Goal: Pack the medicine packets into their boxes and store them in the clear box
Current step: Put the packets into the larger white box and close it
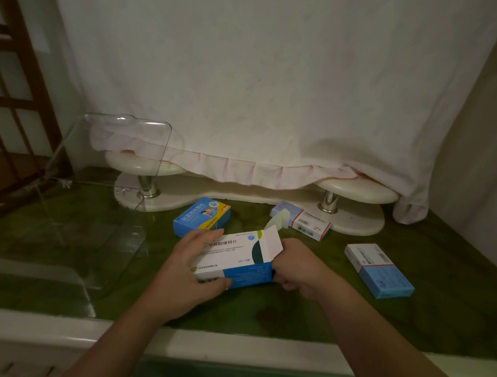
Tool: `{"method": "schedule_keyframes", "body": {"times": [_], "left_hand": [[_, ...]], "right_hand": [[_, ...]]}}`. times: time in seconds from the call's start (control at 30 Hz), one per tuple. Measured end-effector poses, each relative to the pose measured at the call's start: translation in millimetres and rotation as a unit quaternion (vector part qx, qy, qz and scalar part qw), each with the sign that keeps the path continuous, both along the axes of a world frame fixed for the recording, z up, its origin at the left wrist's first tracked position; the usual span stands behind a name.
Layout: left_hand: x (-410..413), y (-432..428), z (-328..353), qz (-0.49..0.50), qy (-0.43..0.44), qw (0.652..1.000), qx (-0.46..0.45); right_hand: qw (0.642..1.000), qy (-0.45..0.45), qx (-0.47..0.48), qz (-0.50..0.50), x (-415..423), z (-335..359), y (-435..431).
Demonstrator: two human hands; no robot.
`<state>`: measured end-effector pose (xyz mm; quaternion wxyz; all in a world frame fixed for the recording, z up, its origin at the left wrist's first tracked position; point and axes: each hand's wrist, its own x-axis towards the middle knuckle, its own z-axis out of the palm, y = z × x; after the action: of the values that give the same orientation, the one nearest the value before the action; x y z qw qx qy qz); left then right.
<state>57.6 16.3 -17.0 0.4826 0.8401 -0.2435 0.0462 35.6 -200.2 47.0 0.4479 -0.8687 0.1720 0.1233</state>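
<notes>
On the green counter [308, 311], the clear box [93, 228] sits at the left with its lid raised, well apart from the work. The work is the white-and-blue medicine box [233, 258] held low over the middle of the counter. The left hand [193, 274] grips its closed end, with the fingers over the top face and the thumb along the near edge. The right hand [298, 266] is curled against the open end, under the raised flap [272, 242]. That hand hides the mouth of the box, so I cannot tell whether it is pinching a packet, the box's edge, or nothing. The step looks like seating the contents and closing this end. To do it well, keep the left hand steady as a backstop without crushing the thin card. Push the packet fully in so nothing catches, fold any side tabs first, then tuck the flap straight into the slot. Three other boxes still lie on the counter: a blue cartoon box [201, 216] just behind, a red-striped box [305, 221] with its end open, and a blue-and-white box [379, 270] to the right.
</notes>
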Motion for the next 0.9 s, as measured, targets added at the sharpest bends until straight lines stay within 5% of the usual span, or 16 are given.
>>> {"method": "schedule_keyframes", "body": {"times": [0.13, 0.3, 0.5, 0.77, 0.9], "left_hand": [[-1, 0, 2, 0.000, -0.001, 1.000, -0.006], [-1, 2, 4, 0.048, -0.030, 0.993, -0.100], [-3, 9, 6, 0.147, -0.035, 0.977, -0.152], [-1, 18, 6, 0.254, -0.036, 0.945, -0.204], [-3, 15, 8, 0.219, -0.014, 0.953, -0.209]], "right_hand": [[1.000, -0.001, 0.021, 0.015, -3, 0, -3], [0.961, -0.152, 0.200, -0.113, -13, -8, -18], [0.954, -0.236, 0.062, -0.173, -23, -28, -35], [0.949, -0.290, -0.121, -0.033, -11, -53, -21], [0.948, -0.300, -0.103, 0.032, -5, -55, -5]]}}
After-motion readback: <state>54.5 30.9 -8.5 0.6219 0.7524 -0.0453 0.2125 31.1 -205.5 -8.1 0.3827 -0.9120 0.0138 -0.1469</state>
